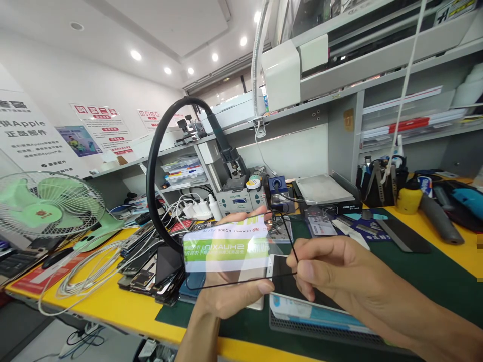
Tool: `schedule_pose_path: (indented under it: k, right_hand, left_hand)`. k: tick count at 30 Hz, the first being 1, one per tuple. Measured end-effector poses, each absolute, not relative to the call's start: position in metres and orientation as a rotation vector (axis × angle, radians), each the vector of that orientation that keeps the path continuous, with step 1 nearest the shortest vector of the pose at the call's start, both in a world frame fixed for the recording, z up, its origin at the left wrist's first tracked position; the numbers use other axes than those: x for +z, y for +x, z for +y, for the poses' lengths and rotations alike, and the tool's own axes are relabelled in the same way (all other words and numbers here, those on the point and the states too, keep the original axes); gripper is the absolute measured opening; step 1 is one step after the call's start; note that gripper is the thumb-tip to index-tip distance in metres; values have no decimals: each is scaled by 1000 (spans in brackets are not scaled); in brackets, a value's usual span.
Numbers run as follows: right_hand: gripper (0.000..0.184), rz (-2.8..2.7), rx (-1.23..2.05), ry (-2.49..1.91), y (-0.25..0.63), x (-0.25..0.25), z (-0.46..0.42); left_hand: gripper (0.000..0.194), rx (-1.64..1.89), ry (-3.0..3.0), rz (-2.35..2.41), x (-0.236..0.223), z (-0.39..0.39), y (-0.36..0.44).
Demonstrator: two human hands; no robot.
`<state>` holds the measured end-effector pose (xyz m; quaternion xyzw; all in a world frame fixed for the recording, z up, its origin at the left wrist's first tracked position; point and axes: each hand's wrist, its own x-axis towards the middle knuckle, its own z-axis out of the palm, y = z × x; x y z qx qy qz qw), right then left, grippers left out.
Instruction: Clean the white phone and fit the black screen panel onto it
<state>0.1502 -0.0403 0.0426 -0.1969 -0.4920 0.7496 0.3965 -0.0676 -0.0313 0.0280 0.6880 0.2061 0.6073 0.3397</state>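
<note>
A clear glass screen protector [234, 264] with a thin black border is held up and tilted above the bench, mirroring green and white signage with reversed lettering. My left hand [226, 299] grips it from behind and below, its thumb along the lower edge and its fingertips at the top edge. At the right end, my right hand [332, 266] pinches the black border between thumb and forefinger. Under my right hand lies a white-framed phone [285, 281] with a dark screen. The phone rests on blue-and-white packets [298, 315] over a black perforated tray [324, 329].
A green mat [403, 281] covers part of the yellow bench. Stacked phone parts [162, 274], white cables [90, 266] and a green fan [49, 206] occupy the left. Behind stand a hot-air station [241, 198] with a looping black hose [153, 186] and a tool holder [381, 176].
</note>
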Motion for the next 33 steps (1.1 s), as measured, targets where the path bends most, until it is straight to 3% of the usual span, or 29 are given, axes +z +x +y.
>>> schedule_pose_path:
  k: [11,17,23,33]
  right_hand:
    - [14,-1234,1921,-490,151,45,-41]
    - [14,-1245,1933,-468,150,45,-40]
    - [12,-1231,1930,-459,150,44,-40]
    - [11,-1270,1845,-482,149,43,-41]
  left_hand:
    - [89,1565,1738,509,30,-32,-67]
    - [80,1521,1754,429,29,-31,-66]
    - [86,1461,1702,527,29,-33,-68]
    - [71,1385,1682,604,21,-34,-74]
